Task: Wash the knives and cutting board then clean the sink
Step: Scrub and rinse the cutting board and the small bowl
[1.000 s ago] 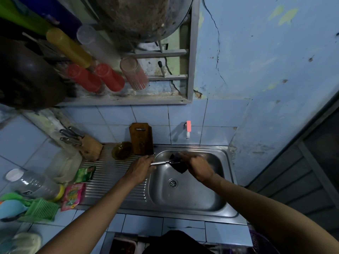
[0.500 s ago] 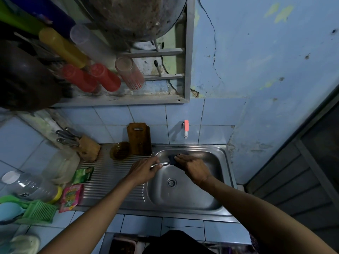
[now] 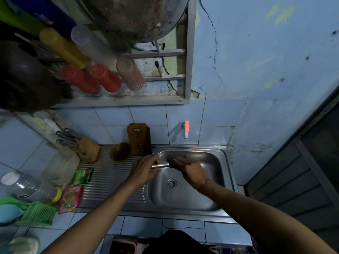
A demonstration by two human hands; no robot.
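Centre of frame, over the stainless steel sink basin [image 3: 185, 197]: left hand [image 3: 145, 170] w/ fingers curled round the shiny metal knife handle [image 3: 160, 165]. Right hand [image 3: 192, 171] presses a dark scrub pad [image 3: 171, 162] onto the blade, which is hidden under it. Brown wooden cutting board [image 3: 139, 139] stands upright at sink's back edge, wooden knife block w/ steel handles [image 3: 86, 148] mid-left on worktop.

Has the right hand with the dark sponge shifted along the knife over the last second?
Yes. The right hand with the sponge has slid left toward the left hand, away from the sink's right wall.
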